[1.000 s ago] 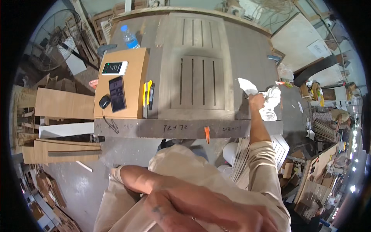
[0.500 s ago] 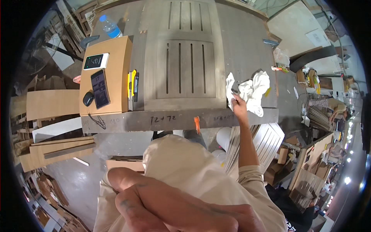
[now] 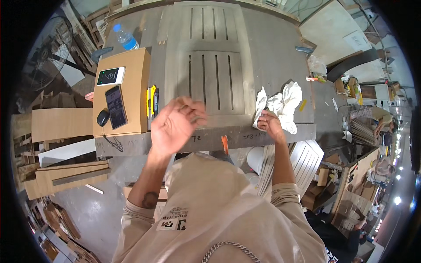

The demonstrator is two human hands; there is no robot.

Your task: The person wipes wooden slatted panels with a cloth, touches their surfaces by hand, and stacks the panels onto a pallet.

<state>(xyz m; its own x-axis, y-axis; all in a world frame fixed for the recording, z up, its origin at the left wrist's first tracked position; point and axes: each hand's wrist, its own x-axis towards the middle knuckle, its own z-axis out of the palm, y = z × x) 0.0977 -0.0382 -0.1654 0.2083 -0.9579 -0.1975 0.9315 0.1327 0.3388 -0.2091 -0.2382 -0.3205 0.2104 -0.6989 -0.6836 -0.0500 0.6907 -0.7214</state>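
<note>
A grey-brown wooden panel door (image 3: pixel 215 70) with dark slots lies flat on the workbench. Near the bench's front edge, my left hand (image 3: pixel 177 125) is raised, palm showing, with loosely curled fingers apart and nothing in them. My right hand (image 3: pixel 272 125) pinches the near left edge of a crumpled white cloth (image 3: pixel 287 105), which rests on the bench to the right of the door. A yellow utility knife (image 3: pixel 150 100) and a black marker-like tool (image 3: pixel 156 103) lie left of the door, close to my left hand.
A flat cardboard box (image 3: pixel 131 79) on the left carries a phone (image 3: pixel 115 107), a white device (image 3: pixel 111 76) and a small black case (image 3: pixel 103 118). Behind it stands a water bottle (image 3: pixel 126 38). An orange clamp (image 3: pixel 225 143) grips the bench's front edge. Slotted panels (image 3: pixel 305 158) lean below.
My left arm, earlier folded across close to my body, has reached forward, bringing the hand over the bench's front edge. My right hand stays at the cloth, its fingers more curled.
</note>
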